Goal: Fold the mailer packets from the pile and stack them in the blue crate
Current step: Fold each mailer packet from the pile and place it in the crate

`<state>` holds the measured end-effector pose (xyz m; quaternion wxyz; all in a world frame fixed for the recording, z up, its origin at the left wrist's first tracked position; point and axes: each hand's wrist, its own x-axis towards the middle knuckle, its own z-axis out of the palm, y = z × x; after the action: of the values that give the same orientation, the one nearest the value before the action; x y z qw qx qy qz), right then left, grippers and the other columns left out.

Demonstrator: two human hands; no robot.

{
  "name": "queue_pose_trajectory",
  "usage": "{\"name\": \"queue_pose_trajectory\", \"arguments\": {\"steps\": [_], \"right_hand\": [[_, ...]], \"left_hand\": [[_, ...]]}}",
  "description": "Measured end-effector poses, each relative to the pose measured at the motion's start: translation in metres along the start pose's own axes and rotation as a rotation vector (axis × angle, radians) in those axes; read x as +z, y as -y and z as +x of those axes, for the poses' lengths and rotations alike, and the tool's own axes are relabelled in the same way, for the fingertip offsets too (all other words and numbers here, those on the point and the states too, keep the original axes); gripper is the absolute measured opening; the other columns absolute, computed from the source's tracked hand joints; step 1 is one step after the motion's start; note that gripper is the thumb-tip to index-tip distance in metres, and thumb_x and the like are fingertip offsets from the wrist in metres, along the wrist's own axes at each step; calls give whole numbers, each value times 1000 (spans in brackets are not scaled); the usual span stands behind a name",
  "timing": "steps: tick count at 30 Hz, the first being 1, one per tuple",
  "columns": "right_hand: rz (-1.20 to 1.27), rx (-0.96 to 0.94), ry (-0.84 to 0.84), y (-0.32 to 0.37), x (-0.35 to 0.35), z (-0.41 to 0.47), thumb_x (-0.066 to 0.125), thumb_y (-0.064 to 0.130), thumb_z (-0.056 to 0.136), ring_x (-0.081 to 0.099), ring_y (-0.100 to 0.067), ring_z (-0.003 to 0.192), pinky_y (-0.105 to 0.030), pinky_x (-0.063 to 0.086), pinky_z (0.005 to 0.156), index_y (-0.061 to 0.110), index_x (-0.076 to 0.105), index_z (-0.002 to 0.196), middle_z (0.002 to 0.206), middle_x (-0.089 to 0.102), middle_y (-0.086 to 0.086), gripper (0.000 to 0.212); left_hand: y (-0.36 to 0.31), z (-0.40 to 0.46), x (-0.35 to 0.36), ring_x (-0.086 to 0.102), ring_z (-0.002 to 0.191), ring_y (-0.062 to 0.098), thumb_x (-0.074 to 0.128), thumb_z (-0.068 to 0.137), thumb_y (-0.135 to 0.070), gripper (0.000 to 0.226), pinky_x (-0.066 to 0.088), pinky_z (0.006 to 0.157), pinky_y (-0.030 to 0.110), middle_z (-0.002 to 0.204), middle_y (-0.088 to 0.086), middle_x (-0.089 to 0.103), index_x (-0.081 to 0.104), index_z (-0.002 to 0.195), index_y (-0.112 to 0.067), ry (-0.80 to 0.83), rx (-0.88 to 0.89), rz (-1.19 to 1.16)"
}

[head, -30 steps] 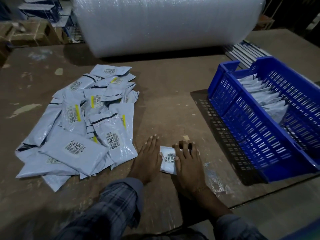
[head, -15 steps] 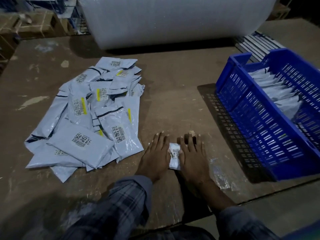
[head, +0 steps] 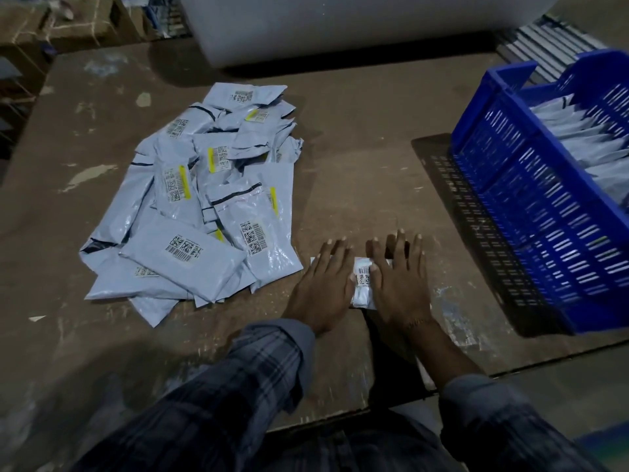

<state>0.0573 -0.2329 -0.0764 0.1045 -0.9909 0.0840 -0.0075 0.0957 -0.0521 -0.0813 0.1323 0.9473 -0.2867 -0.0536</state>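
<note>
My left hand [head: 325, 287] and right hand [head: 400, 284], fingers spread, press flat on the folded packet [head: 362, 284] on the counter [head: 357, 172]. If I let go, it may spring open before the crate [head: 531, 212].

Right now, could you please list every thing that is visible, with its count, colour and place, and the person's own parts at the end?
mailer pile: many, too overlapped to count, pale grey with barcode labels, left half of the table
folded packet: one, white-grey, under both hands at the table's near edge
blue crate: one, blue, slotted walls, right side of the table
stacked packets: a row, count unclear, pale grey, inside the blue crate
bubble wrap roll: one, whitish, far edge of the table
table: one, brown, worn
cardboard boxes: several, brown, far left background
left hand: flat, pressing the folded packet
right hand: flat, pressing the folded packet
sleeves: two, dark plaid
</note>
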Motion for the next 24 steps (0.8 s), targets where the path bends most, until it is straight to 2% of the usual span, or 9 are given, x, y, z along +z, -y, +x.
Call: {"name": "queue_pose_trajectory", "arguments": {"steps": [4, 6, 8, 10, 13, 18, 21, 24], "right_hand": [[29, -133, -14, 0, -3, -31, 26, 36, 110, -1, -40, 159, -53, 17, 127, 26, 29, 163, 172, 14, -10, 55], [30, -136, 3, 0, -2, -25, 25, 36, 110, 3, -41, 158, -52, 16, 127, 24, 29, 163, 172, 16, -10, 55], [21, -52, 27, 3, 3, -8, 21, 36, 109, 7, -47, 156, -56, 15, 127, 20, 28, 163, 171, 18, -16, 57], [23, 31, 49, 7, 3, 7, 19, 36, 108, 9, -52, 154, -60, 11, 126, 16, 30, 163, 168, 22, -22, 59], [-49, -24, 8, 4, 4, 5, 23, 36, 109, 3, -52, 155, -58, 6, 127, 15, 28, 163, 168, 18, -23, 58], [-26, -153, 11, -5, 2, -14, 24, 37, 109, -7, -40, 159, -56, 15, 126, 21, 26, 164, 172, 15, -13, 58], [18, -99, 29, -2, 0, -7, 22, 39, 107, -5, -41, 159, -54, 13, 128, 26, 23, 165, 173, 8, -12, 59], [45, -50, 13, 0, 2, -9, 23, 39, 107, -2, -41, 159, -54, 13, 128, 28, 23, 165, 173, 5, -14, 58]], "left_hand": [[1, 13, 6, 14, 162, 34, 19, 108, -34, 67, 27, 127, 51, 175, 19, 16, 18, 167, -2, -34, -202, -11], [-6, 6, 6, 15, 162, 37, 21, 109, -35, 67, 23, 129, 51, 174, 20, 16, 17, 166, -1, -49, -141, 24], [-12, -3, 8, 14, 161, 38, 23, 111, -34, 64, 22, 129, 52, 175, 18, 16, 18, 166, -1, -39, 14, 76], [-12, -6, 9, 8, 163, 33, 22, 113, -34, 61, 20, 128, 51, 177, 12, 11, 16, 167, -5, -11, 89, 52], [-3, 0, 8, 1, 164, 24, 18, 113, -37, 62, 21, 130, 46, 178, 6, 8, 16, 169, -10, -24, -3, -8], [-1, 19, 0, 13, 163, 34, 15, 107, -33, 67, 26, 128, 51, 174, 20, 18, 22, 165, 1, -25, -206, -14], [-4, 16, 1, 6, 163, 36, 14, 109, -32, 66, 20, 129, 52, 175, 22, 11, 19, 165, 2, -32, -180, -25], [-3, 6, 5, 0, 164, 31, 17, 112, -33, 63, 17, 131, 50, 177, 16, 6, 17, 166, -1, -53, -99, -32]]}}
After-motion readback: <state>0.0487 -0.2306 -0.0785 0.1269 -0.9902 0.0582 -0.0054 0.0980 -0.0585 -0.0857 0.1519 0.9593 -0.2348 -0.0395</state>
